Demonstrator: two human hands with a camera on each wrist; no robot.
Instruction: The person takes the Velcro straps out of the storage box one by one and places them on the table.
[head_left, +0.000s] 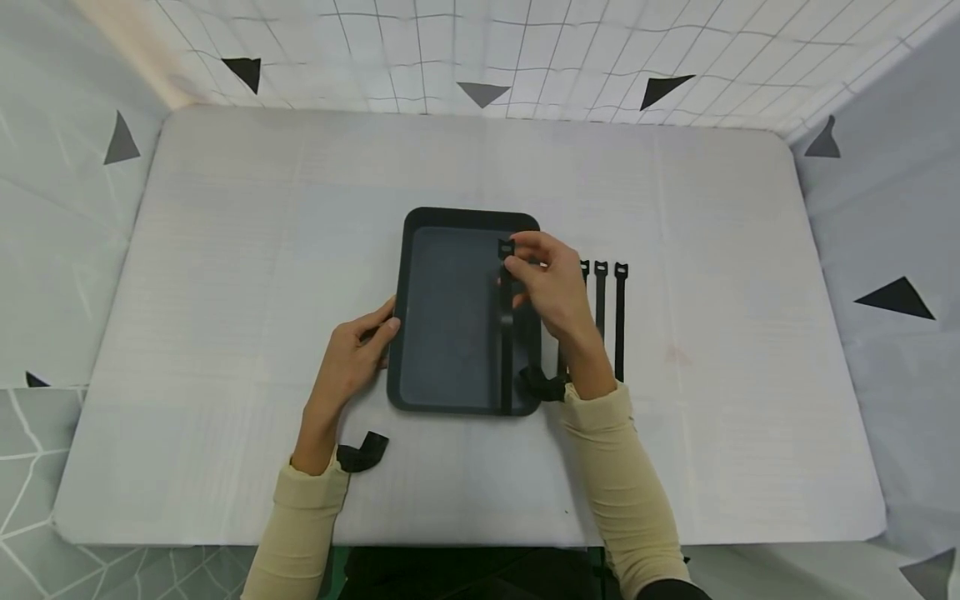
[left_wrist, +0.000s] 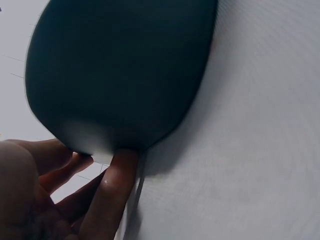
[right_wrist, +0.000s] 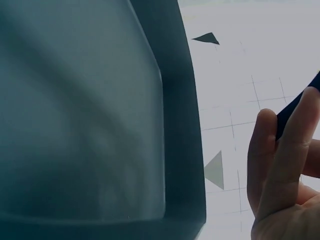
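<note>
A dark grey rectangular tray (head_left: 446, 325) is in front of me in the head view. My left hand (head_left: 352, 350) grips its left edge, thumb on the rim and fingers behind it. In the left wrist view the thumb (left_wrist: 112, 182) presses against the dark tray (left_wrist: 115, 75). Over the tray's right side, my right hand (head_left: 552, 283) pinches a black hook-and-loop cable tie (head_left: 506, 358) near its slotted head, and the strap hangs down lengthwise across the tray. The right wrist view shows the fingers (right_wrist: 272, 170) around a dark bit of the tie (right_wrist: 286, 120).
Several more black cable ties (head_left: 620, 321) lie side by side on the white table (head_left: 735, 350), right of the tray and partly hidden by my right forearm. Black wrist bands (head_left: 363, 452) stick out at both cuffs. White sheets with black triangles surround the table.
</note>
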